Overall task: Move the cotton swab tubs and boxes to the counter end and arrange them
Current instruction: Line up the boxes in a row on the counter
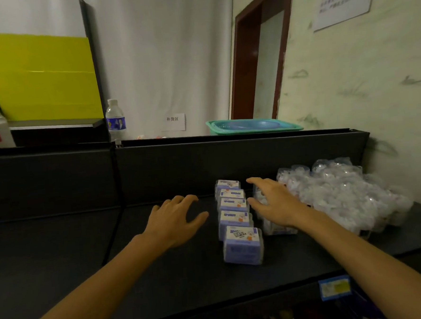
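Several purple cotton swab boxes stand in a single row running from front to back on the black counter. Right of the row lies a heap of clear round swab tubs in shiny wrap, reaching to the wall. My left hand hovers open, fingers spread, just left of the row and apart from it. My right hand is open with spread fingers over the gap between the row and the tubs; part of a clear tub is hidden under it. Neither hand holds anything.
A black back panel rises behind the counter. Beyond it are a water bottle, a green tray with a blue basin, a yellow board and a doorway. A blue price tag sits on the counter's front edge.
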Motion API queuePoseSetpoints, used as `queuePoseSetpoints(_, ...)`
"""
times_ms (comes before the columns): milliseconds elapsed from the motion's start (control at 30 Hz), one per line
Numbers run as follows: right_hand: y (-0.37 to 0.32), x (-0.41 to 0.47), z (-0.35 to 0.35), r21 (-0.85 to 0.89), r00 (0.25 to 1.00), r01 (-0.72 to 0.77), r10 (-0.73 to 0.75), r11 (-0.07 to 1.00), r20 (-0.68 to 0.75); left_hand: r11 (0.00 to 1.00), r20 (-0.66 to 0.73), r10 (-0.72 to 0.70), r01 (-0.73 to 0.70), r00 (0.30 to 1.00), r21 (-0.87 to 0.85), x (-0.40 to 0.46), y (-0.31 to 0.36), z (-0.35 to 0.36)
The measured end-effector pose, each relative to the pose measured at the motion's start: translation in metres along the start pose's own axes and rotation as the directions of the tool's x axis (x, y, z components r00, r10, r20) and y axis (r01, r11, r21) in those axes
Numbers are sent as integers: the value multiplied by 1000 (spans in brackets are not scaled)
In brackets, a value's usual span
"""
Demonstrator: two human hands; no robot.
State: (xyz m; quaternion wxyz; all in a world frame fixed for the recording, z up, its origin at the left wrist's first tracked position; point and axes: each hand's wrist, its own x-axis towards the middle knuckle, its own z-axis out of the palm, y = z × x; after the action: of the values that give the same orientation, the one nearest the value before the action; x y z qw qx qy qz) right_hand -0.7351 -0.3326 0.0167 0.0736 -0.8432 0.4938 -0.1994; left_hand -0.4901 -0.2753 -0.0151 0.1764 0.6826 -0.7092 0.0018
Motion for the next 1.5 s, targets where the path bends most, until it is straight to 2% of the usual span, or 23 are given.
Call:
queuePoseSetpoints(233,7,55,25,44,982,-45,36,998,184,931,109,-104,135,989,-338,39,16,26)
queuePoseSetpoints(367,10,81,41,-84,949,-59,82,995,305,876,182,-143,210,973,-433,61,23,43)
queuePoseSetpoints(467,12,96,51,-187,916,-57,126,981,381,870,248,-135,235,959,-433,70,24,53)
queuePoseSetpoints(567,13,103,53,-295,861,36,120,955,495,827,303,-122,265,945,-496,74,22,58)
queuePoseSetpoints(600,15,106,56,-322,854,86,97,943,512,806,319,-118,278,940,-522,74,21,60)
queuePoseSetpoints(667,19,113,66,-344,839,91,114,934,533,781,348,-104,293,932,-551,76,20,62)
queuePoseSetpoints(800,23,123,75,-376,824,183,67,908,563,768,363,-76,287,929,-572,78,20,62)
queuePoseSetpoints(900,20,124,69,-416,807,325,-20,849,590,802,325,-29,216,945,-557,79,18,61)
queuePoseSetpoints(967,17,124,68,-414,796,355,-40,838,603,842,297,-6,165,955,-514,78,13,65)
queuePoseSetpoints(1067,11,124,72,-347,791,311,-39,885,611,880,270,3,125,963,-458,77,5,68)
queuePoseSetpoints(1233,-11,127,83,-141,822,59,32,988,568,889,242,-2,113,970,-444,66,-16,62)
queuePoseSetpoints(1500,-62,136,99,-27,804,0,16,1000,594,906,194,-29,108,981,-409,42,-61,44)
